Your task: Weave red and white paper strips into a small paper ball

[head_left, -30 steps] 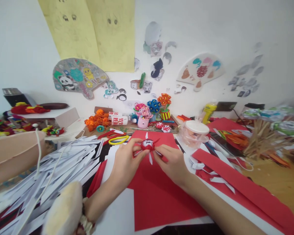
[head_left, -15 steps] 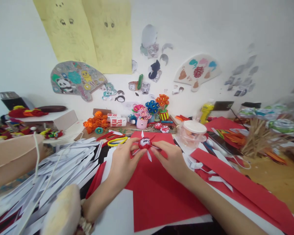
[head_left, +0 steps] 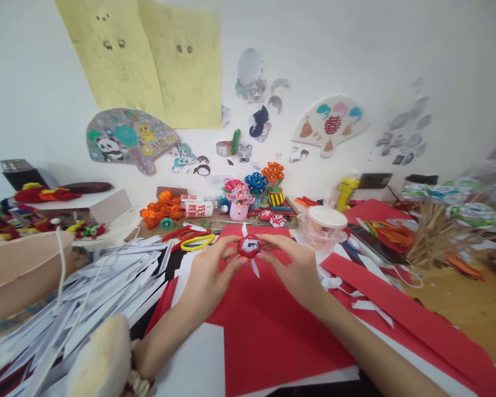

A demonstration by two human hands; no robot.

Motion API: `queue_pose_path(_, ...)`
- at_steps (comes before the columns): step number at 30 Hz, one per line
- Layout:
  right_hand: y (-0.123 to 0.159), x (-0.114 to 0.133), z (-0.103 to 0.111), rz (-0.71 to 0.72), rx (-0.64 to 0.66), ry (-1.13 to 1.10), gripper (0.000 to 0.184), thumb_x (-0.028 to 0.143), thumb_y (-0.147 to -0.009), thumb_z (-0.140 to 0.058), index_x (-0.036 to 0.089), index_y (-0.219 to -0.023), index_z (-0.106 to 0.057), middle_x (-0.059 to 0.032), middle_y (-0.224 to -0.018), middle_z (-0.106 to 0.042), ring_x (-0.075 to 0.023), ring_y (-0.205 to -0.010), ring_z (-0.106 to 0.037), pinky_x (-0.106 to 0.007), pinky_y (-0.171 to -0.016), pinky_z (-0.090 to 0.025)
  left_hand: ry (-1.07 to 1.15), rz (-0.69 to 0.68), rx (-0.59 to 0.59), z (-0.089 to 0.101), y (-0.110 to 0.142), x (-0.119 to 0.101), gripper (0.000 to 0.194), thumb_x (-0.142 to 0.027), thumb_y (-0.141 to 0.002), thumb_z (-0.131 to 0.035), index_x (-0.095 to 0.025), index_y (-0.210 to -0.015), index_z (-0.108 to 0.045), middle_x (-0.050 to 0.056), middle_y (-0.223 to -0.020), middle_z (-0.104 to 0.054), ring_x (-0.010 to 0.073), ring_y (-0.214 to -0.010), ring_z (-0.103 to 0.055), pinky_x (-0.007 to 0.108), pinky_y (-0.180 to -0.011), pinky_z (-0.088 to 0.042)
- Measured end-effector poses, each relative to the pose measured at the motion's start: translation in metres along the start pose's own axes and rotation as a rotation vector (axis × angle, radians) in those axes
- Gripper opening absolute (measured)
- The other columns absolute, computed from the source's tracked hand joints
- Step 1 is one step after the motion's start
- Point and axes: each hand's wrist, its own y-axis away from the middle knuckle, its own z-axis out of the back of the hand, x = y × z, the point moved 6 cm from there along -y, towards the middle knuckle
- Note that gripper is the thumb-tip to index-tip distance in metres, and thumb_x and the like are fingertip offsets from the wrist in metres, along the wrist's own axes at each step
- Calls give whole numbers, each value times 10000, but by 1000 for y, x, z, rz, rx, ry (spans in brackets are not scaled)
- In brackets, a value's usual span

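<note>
Over red sheet [head_left: 273, 336], L fingers [head_left: 233, 267] + R fingers [head_left: 276, 241] hold red/wht ball [head_left: 248, 246].

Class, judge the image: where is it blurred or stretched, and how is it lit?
Head view: soft light, no harsh shadows; head view, right: brown stalks look smeared, stretched; head view, centre: red-white piece clearer, its fine folds hard to distinguish.

The red-and-white ball [head_left: 248, 248] looks like paper, kinda shiny on the red bits, and the big red sheet [head_left: 273, 325] is smooth matt paper. White strips [head_left: 124, 281] on the left: matt paper too. The bag [head_left: 310, 234] is crinkly clear plastic, the flask top [head_left: 15, 164] looks like metal, the plush [head_left: 101, 355] is fuzzy cloth, and the desk [head_left: 450, 300] seems to be smooth wood with a soft sheen.
</note>
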Motion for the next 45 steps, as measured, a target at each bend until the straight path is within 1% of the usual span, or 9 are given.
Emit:
queue_pose_path(3, 0, -3, 1, -54, -10, -32, 257, 238, -868, -661, 229, -1125, -672, -53, -1026, -744, -203, -863, -723, -327, -809, -592, 54, 17, 0, 1, 0, 1, 205, -233, -885, -564, -245, -1090, -547, 8, -1015, -744, 204, -974, -688, 305, -841, -458)
queue_pose_path(7, 0, -1, 0, -66, -4, -52, 256, 246, -855, -681, 224, -1109, -688, -55, -1048, -744, -210, -912, -721, -328, -829, -588, 76, 45, -66, 3, 3, 3, 113, -239, -871, -574, -228, -983, -563, 25, -988, -732, 207, -944, -698, 300, -799, -484)
queue_pose_path(13, 2, 3, 0, -38, -54, -2, 285, 305, -805, -737, 198, -1066, -700, -67, -1030, -749, -227, -918, -720, -333, -818, -588, 55, 43, -159, 4, 6, 1, 109, -259, -827, -643, -219, -912, -587, 15, -912, -730, 189, -853, -703, 263, -728, -497)
queue_pose_path(17, 4, 4, 0, -32, -101, 56, 251, 279, -802, -741, 199, -1037, -708, -59, -1005, -754, -222, -907, -721, -324, -812, -584, 55, 48, -212, 1, 10, -1, 90, -252, -812, -664, -217, -839, -586, -17, -827, -732, 154, -733, -685, 230, -659, -484)
queue_pose_path(24, 1, 5, 4, -4, -96, 76, 203, 280, -811, -730, 215, -1003, -713, -61, -1038, -735, -229, -983, -684, -364, -898, -550, 160, 115, -223, -3, 14, 2, 107, -253, -808, -678, -213, -812, -578, -40, -775, -728, 135, -718, -688, 199, -638, -481)
queue_pose_path(29, -2, 4, 0, 29, -8, 105, 314, 345, -829, -707, 217, -1114, -675, -74, -1079, -721, -246, -1008, -664, -379, -865, -552, 197, 135, -225, -4, 12, 6, 92, -223, -800, -682, -212, -818, -592, -34, -791, -742, 143, -776, -711, 204, -691, -492)
queue_pose_path(32, -1, 4, -2, 74, 10, 132, 267, 337, -842, -694, 210, -1077, -686, -71, -1020, -732, -242, -951, -669, -376, -831, -555, 207, 138, -224, -5, 12, 6, 88, -216, -797, -681, -212, -808, -594, -31, -792, -742, 144, -775, -714, 205, -688, -499)
queue_pose_path(41, 2, 13, 4, 188, -80, 158, 117, 252, -832, -710, 192, -932, -711, -67, -881, -736, -223, -822, -655, -358, -746, -549, 157, 61, -238, -3, 13, -2, 84, -206, -807, -666, -210, -792, -583, -35, -782, -738, 129, -726, -703, 189, -659, -515)
queue_pose_path(45, 2, 9, 2, 161, -67, 168, 136, 227, -866, -668, 199, -995, -703, -76, -947, -727, -230, -882, -649, -379, -801, -540, 63, -11, -219, -4, 12, -7, 52, -212, -836, -635, -210, -839, -583, -28, -802, -734, 124, -703, -686, 193, -645, -498)
